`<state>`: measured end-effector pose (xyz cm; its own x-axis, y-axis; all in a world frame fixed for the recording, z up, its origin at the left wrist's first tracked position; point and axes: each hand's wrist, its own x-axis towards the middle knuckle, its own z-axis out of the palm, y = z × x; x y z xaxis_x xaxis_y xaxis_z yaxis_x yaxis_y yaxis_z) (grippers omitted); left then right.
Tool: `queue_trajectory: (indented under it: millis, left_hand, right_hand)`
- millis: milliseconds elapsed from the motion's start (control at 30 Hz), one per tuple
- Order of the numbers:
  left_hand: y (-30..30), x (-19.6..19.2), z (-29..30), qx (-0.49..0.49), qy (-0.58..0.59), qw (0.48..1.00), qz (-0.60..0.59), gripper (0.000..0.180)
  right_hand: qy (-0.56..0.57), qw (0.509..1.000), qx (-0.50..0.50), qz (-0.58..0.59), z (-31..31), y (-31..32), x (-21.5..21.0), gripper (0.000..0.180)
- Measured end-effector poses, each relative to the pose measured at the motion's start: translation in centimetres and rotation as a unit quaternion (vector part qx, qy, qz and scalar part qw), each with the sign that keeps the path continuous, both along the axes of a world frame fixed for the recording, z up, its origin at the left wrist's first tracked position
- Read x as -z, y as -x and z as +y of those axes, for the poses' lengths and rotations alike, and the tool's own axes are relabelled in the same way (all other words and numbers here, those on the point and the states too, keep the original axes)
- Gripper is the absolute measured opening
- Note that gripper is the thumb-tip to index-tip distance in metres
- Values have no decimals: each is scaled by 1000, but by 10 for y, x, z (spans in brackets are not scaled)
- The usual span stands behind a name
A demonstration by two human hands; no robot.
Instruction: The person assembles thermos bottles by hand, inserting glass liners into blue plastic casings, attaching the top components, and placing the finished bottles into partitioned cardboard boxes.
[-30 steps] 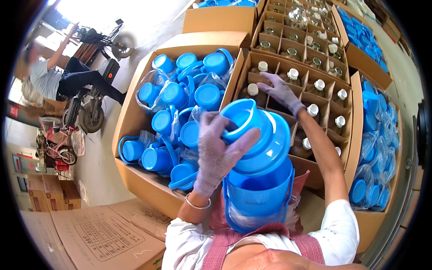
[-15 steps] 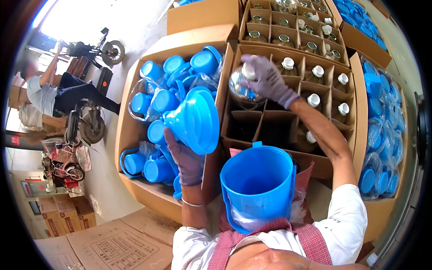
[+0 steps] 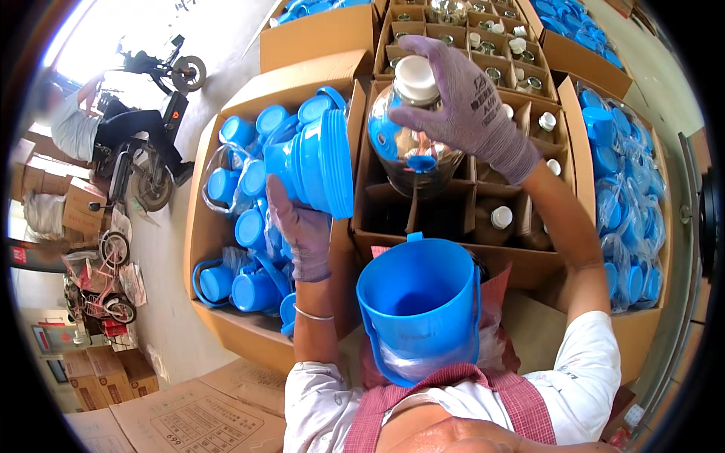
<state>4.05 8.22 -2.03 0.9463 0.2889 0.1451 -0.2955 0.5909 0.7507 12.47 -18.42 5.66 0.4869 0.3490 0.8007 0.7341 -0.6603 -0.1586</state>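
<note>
Two gloved hands, both occupied. Our left hand, left of centre in the frame, holds a stepped blue piece on its side, thumb up along the near face; the fingers behind are mostly hidden. Our right hand, upper middle, is spread wide around the white cap and shoulder of a large glass bottle. We judge it to be gripping, since the bottle stands well above the divided carton; exact fingertip contact we cannot make out.

Change over the last second: the stepped blue piece has gone from above the blue bucket to the edge of the left carton, close over the blue containers packed there. The bottle has risen from among the dividers and now tilts slightly.

Consequence: the bucket, lower middle of the frame, has its mouth uncovered, and we see nothing inside. The bottle is at the upper middle, beyond the bucket and apart from it. Below the bottle we note dark compartments, their floors not readable; white-capped bottles fill cells to the right.
</note>
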Motion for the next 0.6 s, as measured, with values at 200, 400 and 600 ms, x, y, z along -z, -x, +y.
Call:
queue_trajectory:
  millis: [200, 400, 600]
  left_hand:
    - [-60, -51, -26, -116, -257, 951, -123, 58]
    - [-60, -88, -68, -192, -473, 823, -248, 85]
    - [-46, -82, -84, -124, -557, 798, -192, 95]
  right_hand:
    - [-251, 949, -143, 123, 19, 2, 23, 65]
    - [-361, 879, -101, 295, -3, 4, 75, 46]
    - [-447, 828, -93, 325, 9, 12, 104, 50]
